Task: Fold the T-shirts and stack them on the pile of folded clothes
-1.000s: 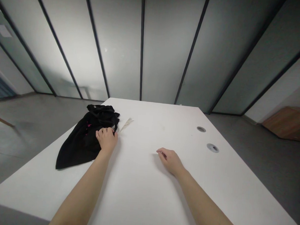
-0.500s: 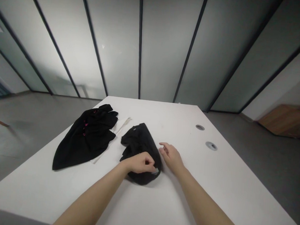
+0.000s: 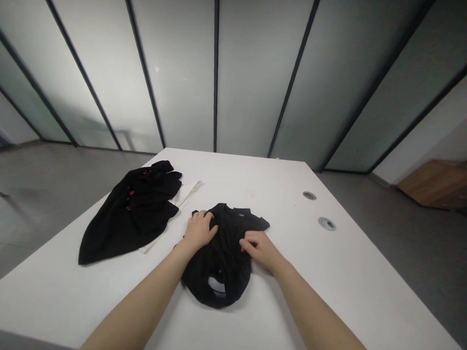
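Note:
A bunched black garment (image 3: pixel 224 259) lies on the white table in front of me, a white-and-grey patch showing at its near end. My left hand (image 3: pixel 200 229) rests on its upper left part, fingers laid over the cloth and thumb apart. At the garment's right side my right hand (image 3: pixel 259 248) is closed, fingers curled, pinching the fabric. Left of these lies a second black garment (image 3: pixel 135 212) with small pink details, spread out and untouched. Partly under it is a flat white cloth or sheet (image 3: pixel 188 192).
The white table (image 3: pixel 321 297) carries two round grommets, a farther one (image 3: pixel 309 196) and a nearer one (image 3: pixel 327 224), on its right side. Frosted glass panels (image 3: pixel 257 73) stand beyond the far edge. A wooden piece of furniture (image 3: pixel 440 184) is at the right.
The nearer garment has been turned and spread wider, its patch now facing up at the near end. My left hand moved up and left and opened; my right hand closed on the cloth.

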Available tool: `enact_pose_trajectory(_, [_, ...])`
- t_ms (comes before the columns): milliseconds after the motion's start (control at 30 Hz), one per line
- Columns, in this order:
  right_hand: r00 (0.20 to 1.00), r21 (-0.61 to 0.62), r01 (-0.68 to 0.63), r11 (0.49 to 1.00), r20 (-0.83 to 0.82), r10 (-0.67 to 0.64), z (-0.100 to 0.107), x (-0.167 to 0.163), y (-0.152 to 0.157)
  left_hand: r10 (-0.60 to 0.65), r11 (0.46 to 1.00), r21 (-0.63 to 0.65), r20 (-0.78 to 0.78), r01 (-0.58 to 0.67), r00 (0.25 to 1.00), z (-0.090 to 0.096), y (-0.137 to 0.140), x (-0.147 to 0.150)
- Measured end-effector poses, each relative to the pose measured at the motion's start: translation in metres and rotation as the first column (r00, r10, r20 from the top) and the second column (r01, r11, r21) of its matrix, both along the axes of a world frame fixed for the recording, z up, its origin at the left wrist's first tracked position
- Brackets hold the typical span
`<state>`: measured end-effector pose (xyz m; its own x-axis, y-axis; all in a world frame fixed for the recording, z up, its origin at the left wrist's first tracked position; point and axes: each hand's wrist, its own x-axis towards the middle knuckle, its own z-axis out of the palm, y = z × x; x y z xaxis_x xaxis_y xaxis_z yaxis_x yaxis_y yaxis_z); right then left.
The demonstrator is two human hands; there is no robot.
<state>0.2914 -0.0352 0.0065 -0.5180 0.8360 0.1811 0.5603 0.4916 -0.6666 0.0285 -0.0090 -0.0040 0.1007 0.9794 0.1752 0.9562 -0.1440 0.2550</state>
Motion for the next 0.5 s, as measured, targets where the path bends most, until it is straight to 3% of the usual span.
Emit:
enact_pose_trajectory(33, [0.988,0.03,0.151,0.988,-0.005,-0.151,-0.003,0.004,0.003,-0.06,0.998,-0.009,0.026,0.06,0.998,0.001,0.001,0.001])
enact_pose_trajectory(100, [0.882,0.139,0.465,0.874,0.011,-0.471,-0.012,0.013,0.01,-0.15,0.988,-0.012,0.123,0.153,0.981,0.003,0.004,0.001])
enact_pose_trajectory(167, [0.76,0.225,0.616,0.755,0.08,-0.645,-0.023,0.021,0.017,-0.181,0.981,-0.014,0.293,0.194,0.939,0.004,0.007,0.0])
enact_pose_trajectory(200, [0.735,0.243,0.627,0.74,0.13,-0.666,-0.029,0.024,0.02,-0.175,0.98,-0.014,0.396,0.197,0.901,0.004,0.008,-0.001])
enact_pose_trajectory(333, [0.798,0.21,0.521,0.828,0.224,-0.559,-0.04,0.028,0.026,-0.065,0.992,-0.021,0.76,0.124,0.647,0.005,0.015,-0.007])
enact_pose_trajectory(433, [0.862,0.18,0.463,0.868,0.138,-0.488,-0.037,0.028,0.03,0.043,0.995,-0.075,0.918,0.068,0.394,0.008,0.019,-0.014])
enact_pose_trajectory(500, [0.894,0.152,0.432,0.889,0.054,-0.444,-0.033,0.028,0.031,0.11,0.987,-0.134,0.967,0.093,0.232,0.01,0.022,-0.019])
